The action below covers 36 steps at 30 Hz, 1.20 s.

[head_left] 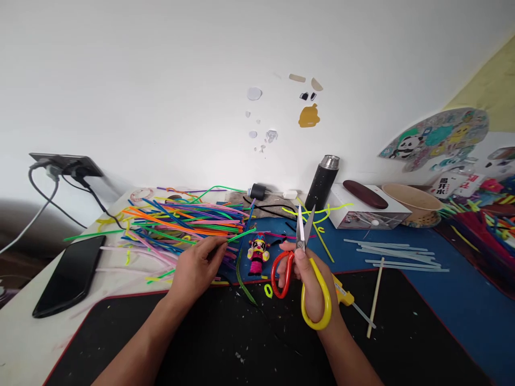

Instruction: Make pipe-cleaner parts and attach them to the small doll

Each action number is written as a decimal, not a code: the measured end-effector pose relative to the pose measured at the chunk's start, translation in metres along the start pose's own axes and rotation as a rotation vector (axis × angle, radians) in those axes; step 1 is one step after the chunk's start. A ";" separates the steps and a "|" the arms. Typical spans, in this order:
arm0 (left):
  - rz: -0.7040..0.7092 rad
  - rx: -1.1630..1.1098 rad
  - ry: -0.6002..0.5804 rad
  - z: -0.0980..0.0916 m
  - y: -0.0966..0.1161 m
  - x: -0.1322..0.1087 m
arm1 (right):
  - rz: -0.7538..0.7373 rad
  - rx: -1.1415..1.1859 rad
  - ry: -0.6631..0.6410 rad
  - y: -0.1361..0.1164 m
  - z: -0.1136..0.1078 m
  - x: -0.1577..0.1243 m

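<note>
My left hand (201,261) is closed in a pinch at the right end of a heap of coloured pipe cleaners (181,214). Between its fingertips is a green pipe cleaner (243,235), its end pointing right. My right hand (311,276) grips a pair of scissors (301,244) with one red and one yellow handle loop. The blades point up and stand apart, with nothing between them. Between my hands lies a small pipe cleaner figure (258,254) in yellow, black and magenta. A small yellow-green ring (268,290) lies just below it.
Beyond the scissors stands a black thermos (322,182) beside a white box (370,209). A yellow glue gun (341,292), a wooden stick (375,297) and several glue sticks (402,254) lie right. A phone (69,276) rests left. A bowl (412,201) is farther right.
</note>
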<state>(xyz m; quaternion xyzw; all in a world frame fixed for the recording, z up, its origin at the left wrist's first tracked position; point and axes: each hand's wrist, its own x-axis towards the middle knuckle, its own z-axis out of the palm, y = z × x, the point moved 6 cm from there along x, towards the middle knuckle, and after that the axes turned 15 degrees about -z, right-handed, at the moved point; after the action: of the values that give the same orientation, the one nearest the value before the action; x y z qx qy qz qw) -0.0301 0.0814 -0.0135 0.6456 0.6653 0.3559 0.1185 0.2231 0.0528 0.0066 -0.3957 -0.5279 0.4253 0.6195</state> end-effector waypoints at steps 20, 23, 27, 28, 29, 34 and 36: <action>0.015 0.006 -0.018 0.002 0.002 -0.002 | 0.017 0.014 0.011 0.006 -0.006 0.000; 0.004 0.011 -0.019 0.004 0.001 -0.002 | 0.026 -0.007 0.020 0.007 -0.006 0.000; 0.005 -0.016 -0.014 0.003 0.004 -0.002 | 0.029 -0.017 0.023 0.010 -0.007 0.000; 0.000 -0.026 -0.009 0.001 0.005 -0.002 | 0.025 -0.019 0.026 0.011 -0.008 0.001; -0.013 -0.037 -0.001 -0.001 0.005 -0.001 | 0.021 -0.022 0.028 0.011 -0.009 0.001; -0.178 -0.123 0.108 -0.021 -0.004 0.007 | 0.009 -0.049 0.032 0.011 -0.011 0.002; -0.221 -0.141 0.135 -0.026 -0.007 0.009 | 0.021 -0.050 0.025 0.012 -0.010 0.000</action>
<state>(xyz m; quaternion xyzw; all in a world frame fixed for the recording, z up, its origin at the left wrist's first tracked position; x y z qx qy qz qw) -0.0525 0.0826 0.0035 0.5331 0.7120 0.4292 0.1569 0.2315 0.0562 -0.0061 -0.4217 -0.5266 0.4135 0.6115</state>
